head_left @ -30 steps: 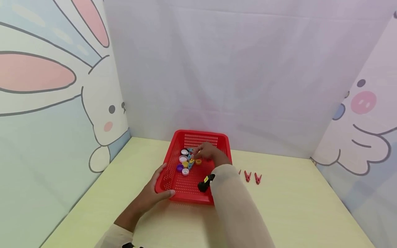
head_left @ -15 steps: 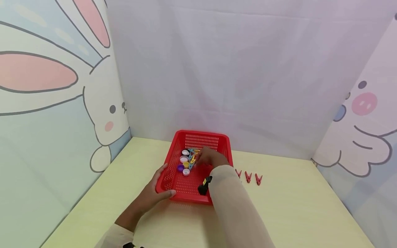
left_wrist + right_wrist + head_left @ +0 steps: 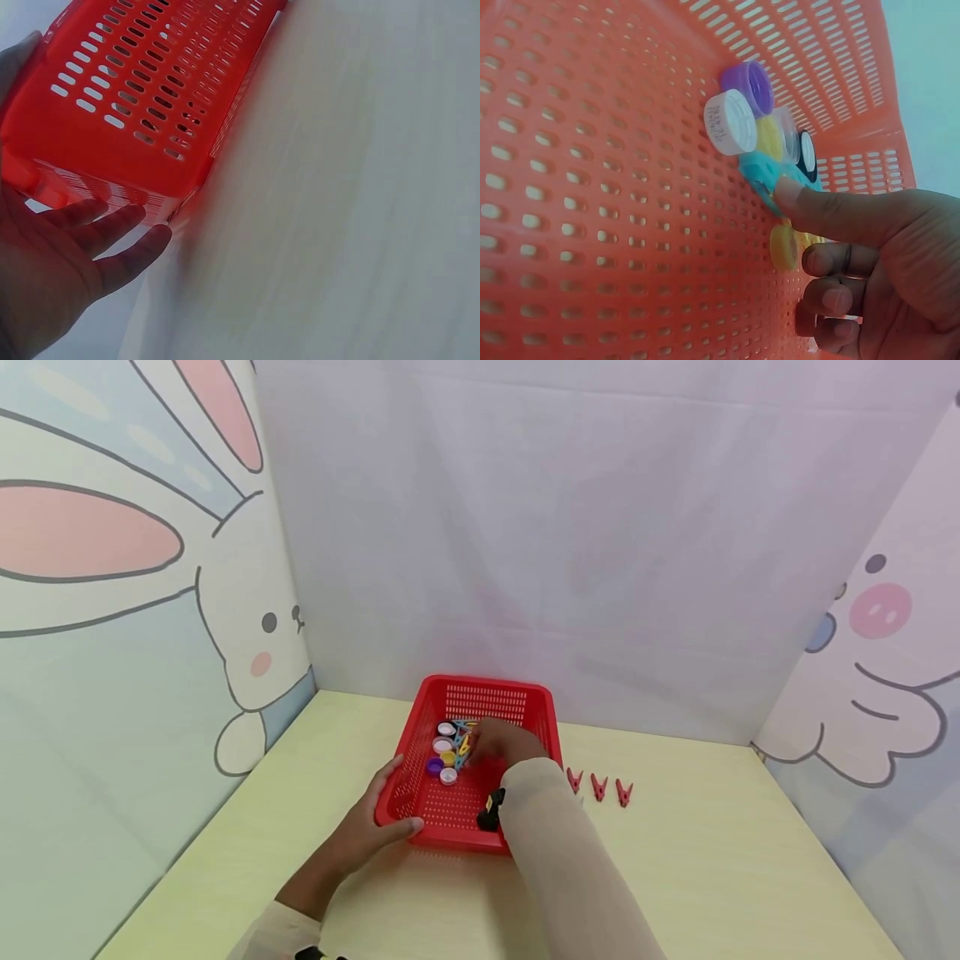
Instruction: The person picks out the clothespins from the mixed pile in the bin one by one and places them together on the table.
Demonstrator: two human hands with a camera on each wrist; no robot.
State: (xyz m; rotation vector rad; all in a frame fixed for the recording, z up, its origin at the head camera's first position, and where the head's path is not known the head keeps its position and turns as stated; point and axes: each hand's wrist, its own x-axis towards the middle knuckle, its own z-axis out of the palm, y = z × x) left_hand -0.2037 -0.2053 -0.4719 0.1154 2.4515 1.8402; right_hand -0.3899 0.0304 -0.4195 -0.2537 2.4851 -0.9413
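The red perforated basket [image 3: 457, 841] stands on the table. My left hand [image 3: 363, 837] rests at its front left corner, thumb along the front rim and fingers against the side; the left wrist view shows these fingers fairly straight. Inside the basket, my right hand [image 3: 508, 742] reaches down among small caps and clothespins. In the right wrist view my thumb touches or nearly touches a blue clothespin [image 3: 756, 171], with a yellow cap [image 3: 783, 247] below. The other visible fingers are loosely bent; the index finger is hidden. Nothing shows in the grasp.
Three red clothespins [image 3: 599, 787] lie in a row on the table right of the basket. A purple cap [image 3: 750, 86], a white cap [image 3: 731, 124] and other caps cluster in the basket's left half. A pale cloth wall [image 3: 525, 527] stands behind; cartoon-printed walls flank the table.
My right hand has lowered slightly into the basket and shifted toward its front. A yellow clothespin near the fingertips has moved a little. My left hand stays at the corner.
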